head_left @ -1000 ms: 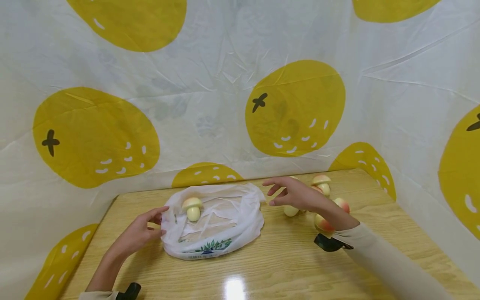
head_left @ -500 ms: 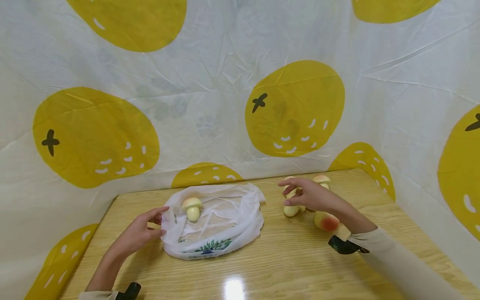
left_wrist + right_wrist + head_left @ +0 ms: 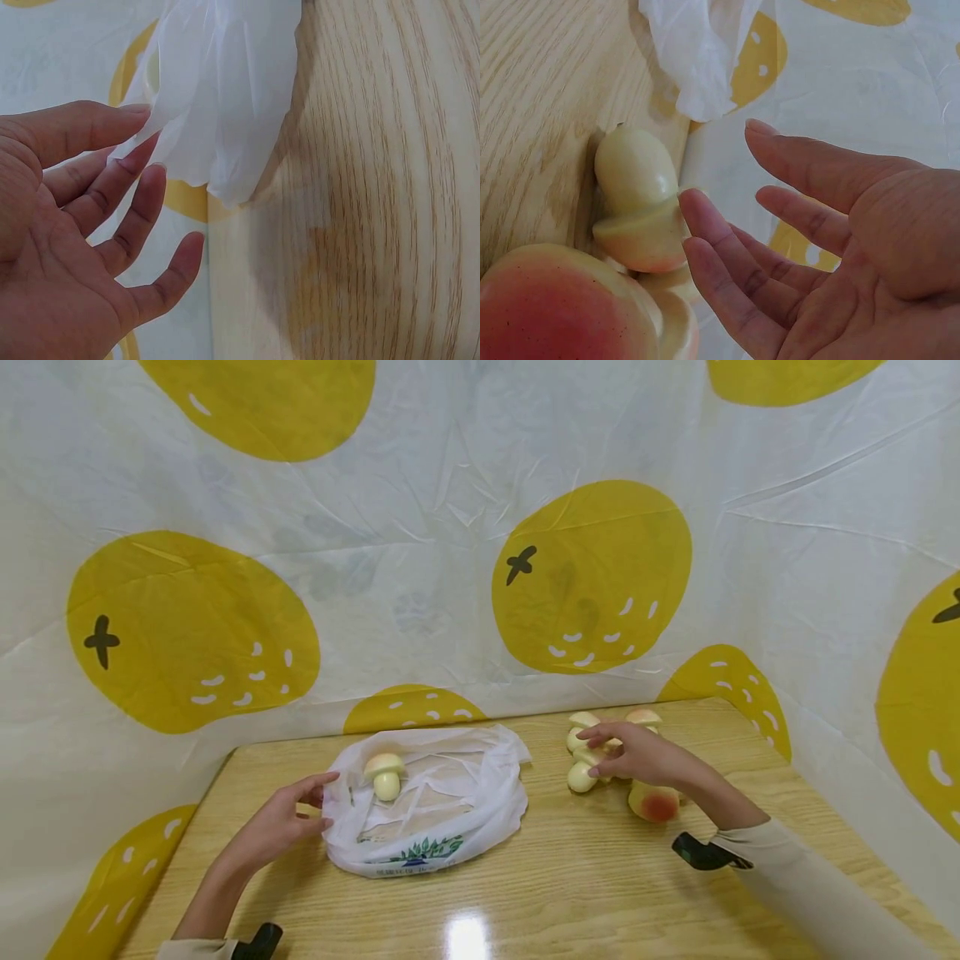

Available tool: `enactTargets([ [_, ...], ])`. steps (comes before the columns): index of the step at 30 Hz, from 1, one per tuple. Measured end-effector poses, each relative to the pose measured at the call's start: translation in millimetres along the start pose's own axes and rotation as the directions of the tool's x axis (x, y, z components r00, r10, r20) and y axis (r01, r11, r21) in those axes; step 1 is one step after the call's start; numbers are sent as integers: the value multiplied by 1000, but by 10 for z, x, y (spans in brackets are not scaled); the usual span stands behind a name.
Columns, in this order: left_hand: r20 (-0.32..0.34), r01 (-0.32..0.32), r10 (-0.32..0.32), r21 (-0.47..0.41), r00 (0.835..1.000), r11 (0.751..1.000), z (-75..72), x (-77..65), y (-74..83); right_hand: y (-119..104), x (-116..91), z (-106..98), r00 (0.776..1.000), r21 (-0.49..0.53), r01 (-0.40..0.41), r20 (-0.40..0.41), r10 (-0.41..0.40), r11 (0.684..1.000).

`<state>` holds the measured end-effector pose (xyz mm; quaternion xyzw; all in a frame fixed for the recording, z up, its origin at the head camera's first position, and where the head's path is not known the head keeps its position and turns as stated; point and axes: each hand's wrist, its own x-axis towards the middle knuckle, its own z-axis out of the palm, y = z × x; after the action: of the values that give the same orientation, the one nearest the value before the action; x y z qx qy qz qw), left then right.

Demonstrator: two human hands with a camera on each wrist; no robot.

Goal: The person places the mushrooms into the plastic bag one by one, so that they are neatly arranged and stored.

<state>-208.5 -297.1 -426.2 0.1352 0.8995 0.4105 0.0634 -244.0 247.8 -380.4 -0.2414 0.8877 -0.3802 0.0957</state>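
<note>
A white plastic bag (image 3: 427,852) with a green leaf print lies with its mouth spread open, a toy mushroom (image 3: 386,781) inside. My left hand (image 3: 277,818) pinches the bag's left edge between thumb and fingers; in the left wrist view the film (image 3: 184,82) hangs from them. My right hand (image 3: 645,756) reaches over several cream toy mushrooms at the right, holding nothing. In the right wrist view its fingertips lie right at the cap of one mushroom (image 3: 636,172), the thumb held apart.
A round cream thing with a red blush (image 3: 654,802) sits below the right hand. Another mushroom (image 3: 643,717) stands behind that hand. The wooden table (image 3: 555,893) ends at a fruit-printed white cloth (image 3: 420,610) at the back and sides.
My right hand has moved right, from beside the bag to over the mushrooms. The left hand and the bag stay in place.
</note>
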Motion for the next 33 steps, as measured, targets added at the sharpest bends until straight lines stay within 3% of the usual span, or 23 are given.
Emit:
enactTargets([
  [8, 0, -7, 7, 8, 1000, 1000, -1, -5, -10, 82, 48, 38, 1000, -83, -10, 3, 10, 997],
  [16, 0, -18, 18, 3, 1000, 1000, -8, -15, -26, 84, 77, 62, 997, -140, -68, 34, 73, 988],
  [22, -4, -25, 25, 0, 1000, 1000, -9, -21, -36, 38, 74, 100, 999, -185, -5, 49, 14, 983],
  [33, 5, -21, 21, -9, 1000, 1000, -7, -26, -36, 35, 115, 217, 997, -376, 70, 12, -71, 924],
])
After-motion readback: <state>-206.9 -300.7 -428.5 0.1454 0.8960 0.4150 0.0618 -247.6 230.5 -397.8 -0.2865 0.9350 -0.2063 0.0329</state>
